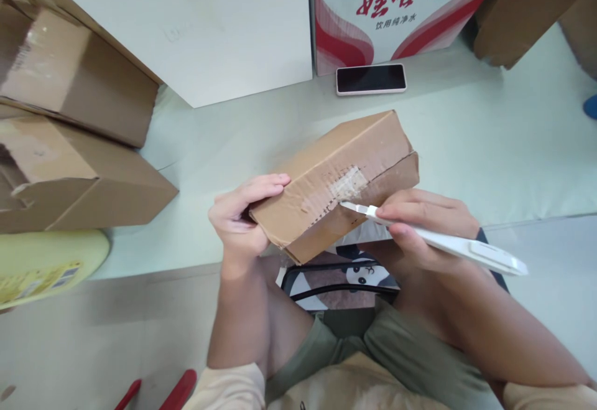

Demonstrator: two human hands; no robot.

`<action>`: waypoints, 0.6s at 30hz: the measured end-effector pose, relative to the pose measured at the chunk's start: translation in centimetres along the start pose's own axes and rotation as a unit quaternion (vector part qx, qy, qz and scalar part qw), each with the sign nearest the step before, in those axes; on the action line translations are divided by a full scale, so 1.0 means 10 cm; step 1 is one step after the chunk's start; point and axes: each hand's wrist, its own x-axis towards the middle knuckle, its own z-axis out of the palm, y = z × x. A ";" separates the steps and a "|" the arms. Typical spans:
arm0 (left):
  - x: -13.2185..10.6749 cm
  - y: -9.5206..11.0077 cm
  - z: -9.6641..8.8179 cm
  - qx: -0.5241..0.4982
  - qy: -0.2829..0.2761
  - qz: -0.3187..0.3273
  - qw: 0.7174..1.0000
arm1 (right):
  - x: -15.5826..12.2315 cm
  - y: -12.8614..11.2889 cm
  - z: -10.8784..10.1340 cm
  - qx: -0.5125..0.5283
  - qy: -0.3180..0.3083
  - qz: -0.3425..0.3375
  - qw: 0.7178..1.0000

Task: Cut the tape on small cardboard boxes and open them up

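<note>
A small brown cardboard box [345, 149] is tilted up over the near edge of the pale green surface. My left hand [247, 214] grips its left end, fingers on top and thumb below. In my right hand [426, 226] is a white utility knife [466, 249], its blade pointing left. The blade tip rests at the seam on the box's near side, beside a torn patch of clear tape [349, 183]. Dark dashes run along that seam. Whether the blade has gone through the tape, I cannot tell.
A phone [371, 79] lies behind the box, before a white and red carton [405, 18] and a large white box [209, 30]. Brown cartons [107, 186] stand at left above a yellow container [51, 264]. Another brown carton [517, 12] is at the back right.
</note>
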 end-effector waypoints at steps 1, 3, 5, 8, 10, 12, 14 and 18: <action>0.00 0.00 0.00 -0.003 -0.001 0.003 1.000 | 0.01 0.00 -0.01 -0.004 -0.007 -0.001 1.000; 0.00 0.00 0.00 -0.006 -0.002 0.006 1.000 | 0.02 0.01 -0.03 -0.006 -0.014 -0.017 1.000; 0.00 -0.01 0.00 -0.004 -0.004 0.010 1.000 | 0.02 0.02 -0.04 -0.006 -0.015 -0.029 0.999; 0.00 -0.01 -0.01 -0.003 -0.011 0.020 1.000 | 0.01 0.03 -0.05 -0.001 -0.008 -0.015 1.000; 0.01 -0.01 -0.02 -0.002 -0.016 0.024 1.000 | -0.02 0.04 -0.06 0.003 -0.003 0.000 1.000; 0.01 -0.01 -0.03 -0.002 -0.018 0.025 1.000 | -0.03 0.06 -0.08 0.007 -0.002 0.006 1.000; 0.01 0.00 -0.03 -0.002 -0.019 0.026 0.999 | -0.04 0.08 -0.09 0.012 -0.004 0.004 1.000; 0.01 0.01 -0.03 0.010 -0.019 0.023 1.000 | -0.04 0.10 -0.13 0.018 -0.005 0.006 1.000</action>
